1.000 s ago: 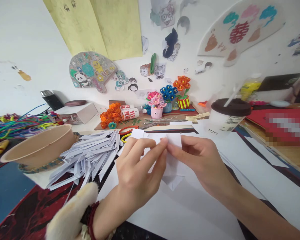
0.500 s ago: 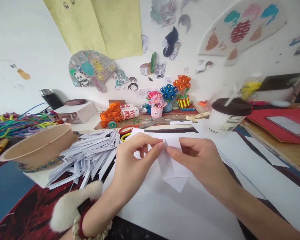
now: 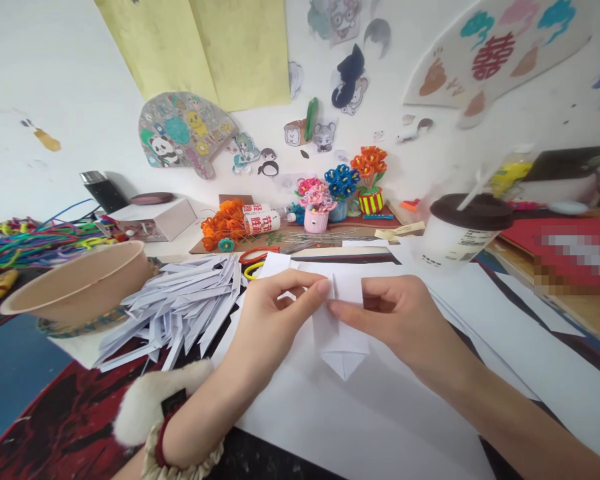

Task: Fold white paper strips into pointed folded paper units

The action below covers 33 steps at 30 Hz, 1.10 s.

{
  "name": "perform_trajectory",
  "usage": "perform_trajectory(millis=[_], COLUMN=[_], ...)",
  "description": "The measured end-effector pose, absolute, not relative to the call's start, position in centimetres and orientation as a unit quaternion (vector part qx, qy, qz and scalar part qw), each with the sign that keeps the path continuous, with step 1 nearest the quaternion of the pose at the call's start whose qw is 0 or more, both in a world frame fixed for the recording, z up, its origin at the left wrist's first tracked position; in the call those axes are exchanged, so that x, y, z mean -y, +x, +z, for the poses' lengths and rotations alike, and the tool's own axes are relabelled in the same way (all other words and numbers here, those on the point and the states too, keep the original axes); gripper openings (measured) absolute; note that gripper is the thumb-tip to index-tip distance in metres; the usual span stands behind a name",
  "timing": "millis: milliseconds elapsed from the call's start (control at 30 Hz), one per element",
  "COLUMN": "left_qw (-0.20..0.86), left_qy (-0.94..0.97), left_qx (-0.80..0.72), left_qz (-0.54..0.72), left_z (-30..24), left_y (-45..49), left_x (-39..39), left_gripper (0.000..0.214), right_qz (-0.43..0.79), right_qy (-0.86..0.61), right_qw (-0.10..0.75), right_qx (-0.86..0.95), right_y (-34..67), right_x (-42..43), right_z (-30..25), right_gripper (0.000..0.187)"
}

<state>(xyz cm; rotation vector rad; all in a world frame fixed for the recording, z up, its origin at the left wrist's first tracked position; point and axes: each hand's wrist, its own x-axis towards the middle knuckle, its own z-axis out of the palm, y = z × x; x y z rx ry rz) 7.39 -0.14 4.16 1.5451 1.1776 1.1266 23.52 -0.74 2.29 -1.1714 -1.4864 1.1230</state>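
A folded strip of white paper [image 3: 344, 337] with a pointed lower end is held above large white sheets [image 3: 380, 413]. My left hand [image 3: 280, 313] pinches its upper left edge between thumb and forefinger. On the other side, my right hand [image 3: 405, 313] grips the strip, its thumb pressed on the front and its fingers behind, partly hidden. To the left of my left hand lies a heap of folded white paper pieces [image 3: 180, 300]. Red- and yellow-handled scissors [image 3: 253, 267] are partly covered behind the left hand.
A beige bowl [image 3: 80, 280] stands at the left, near colourful pipe cleaners [image 3: 40, 250]. A lidded cup with a straw [image 3: 463, 233] is at the right. Pipe-cleaner flowers [image 3: 315, 200] line the back, and a white fluffy object [image 3: 145, 407] lies by the left wrist.
The paper strip has turned so its pointed end hangs more straight down and slightly left. Both hands keep their pinch, with the right thumb a little lower on the paper.
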Motion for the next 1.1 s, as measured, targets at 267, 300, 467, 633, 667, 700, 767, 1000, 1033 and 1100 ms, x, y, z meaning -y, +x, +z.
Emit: perform_trajectory(millis=[267,300,467,633,667,700,767,1000,1033,1100], left_qw=[0.461,0.457,0.413,0.402,0.403,0.404,0.407,0.386,0.383,0.376], left_qy=[0.576,0.577,0.607,0.619,0.62,0.62,0.617,0.622,0.623,0.629], left_qx=[-0.461,-0.461,-0.472,-0.469,-0.468,-0.468,-0.47,-0.477,-0.478,-0.481], left_qz=[0.494,0.496,0.488,0.485,0.484,0.483,0.482,0.487,0.486,0.482], left_z=[4.01,3.95,3.65,3.7,3.73,3.76,3.79,3.79,3.81,3.86], left_y=[7.87,7.86,7.62,7.52,7.5,7.49,7.48,7.6,7.63,7.67], left_x=[0.54,0.55,0.46,0.42,0.42,0.42,0.43,0.65,0.69,0.75], left_gripper=[0.011,0.011,0.013,0.014,0.015,0.015,0.015,0.015,0.015,0.016], right_qz=[0.453,0.452,0.443,0.439,0.442,0.444,0.449,0.455,0.455,0.452], right_qy=[-0.473,-0.471,-0.469,-0.46,-0.458,-0.456,-0.453,-0.458,-0.458,-0.458], right_qw=[0.455,0.455,0.453,0.459,0.458,0.457,0.453,0.446,0.446,0.45], right_qx=[0.604,0.606,0.616,0.62,0.62,0.621,0.623,0.621,0.62,0.619], right_y=[23.38,23.39,23.43,23.49,23.51,23.52,23.53,23.48,23.49,23.52], right_x=[0.85,0.87,0.82,0.82,0.83,0.85,0.87,0.86,0.83,0.77], right_z=[2.39,2.4,2.42,2.54,2.59,2.66,2.82,2.97,2.88,2.69], right_gripper=[0.05,0.051,0.051,0.051,0.05,0.05,0.049,0.047,0.047,0.047])
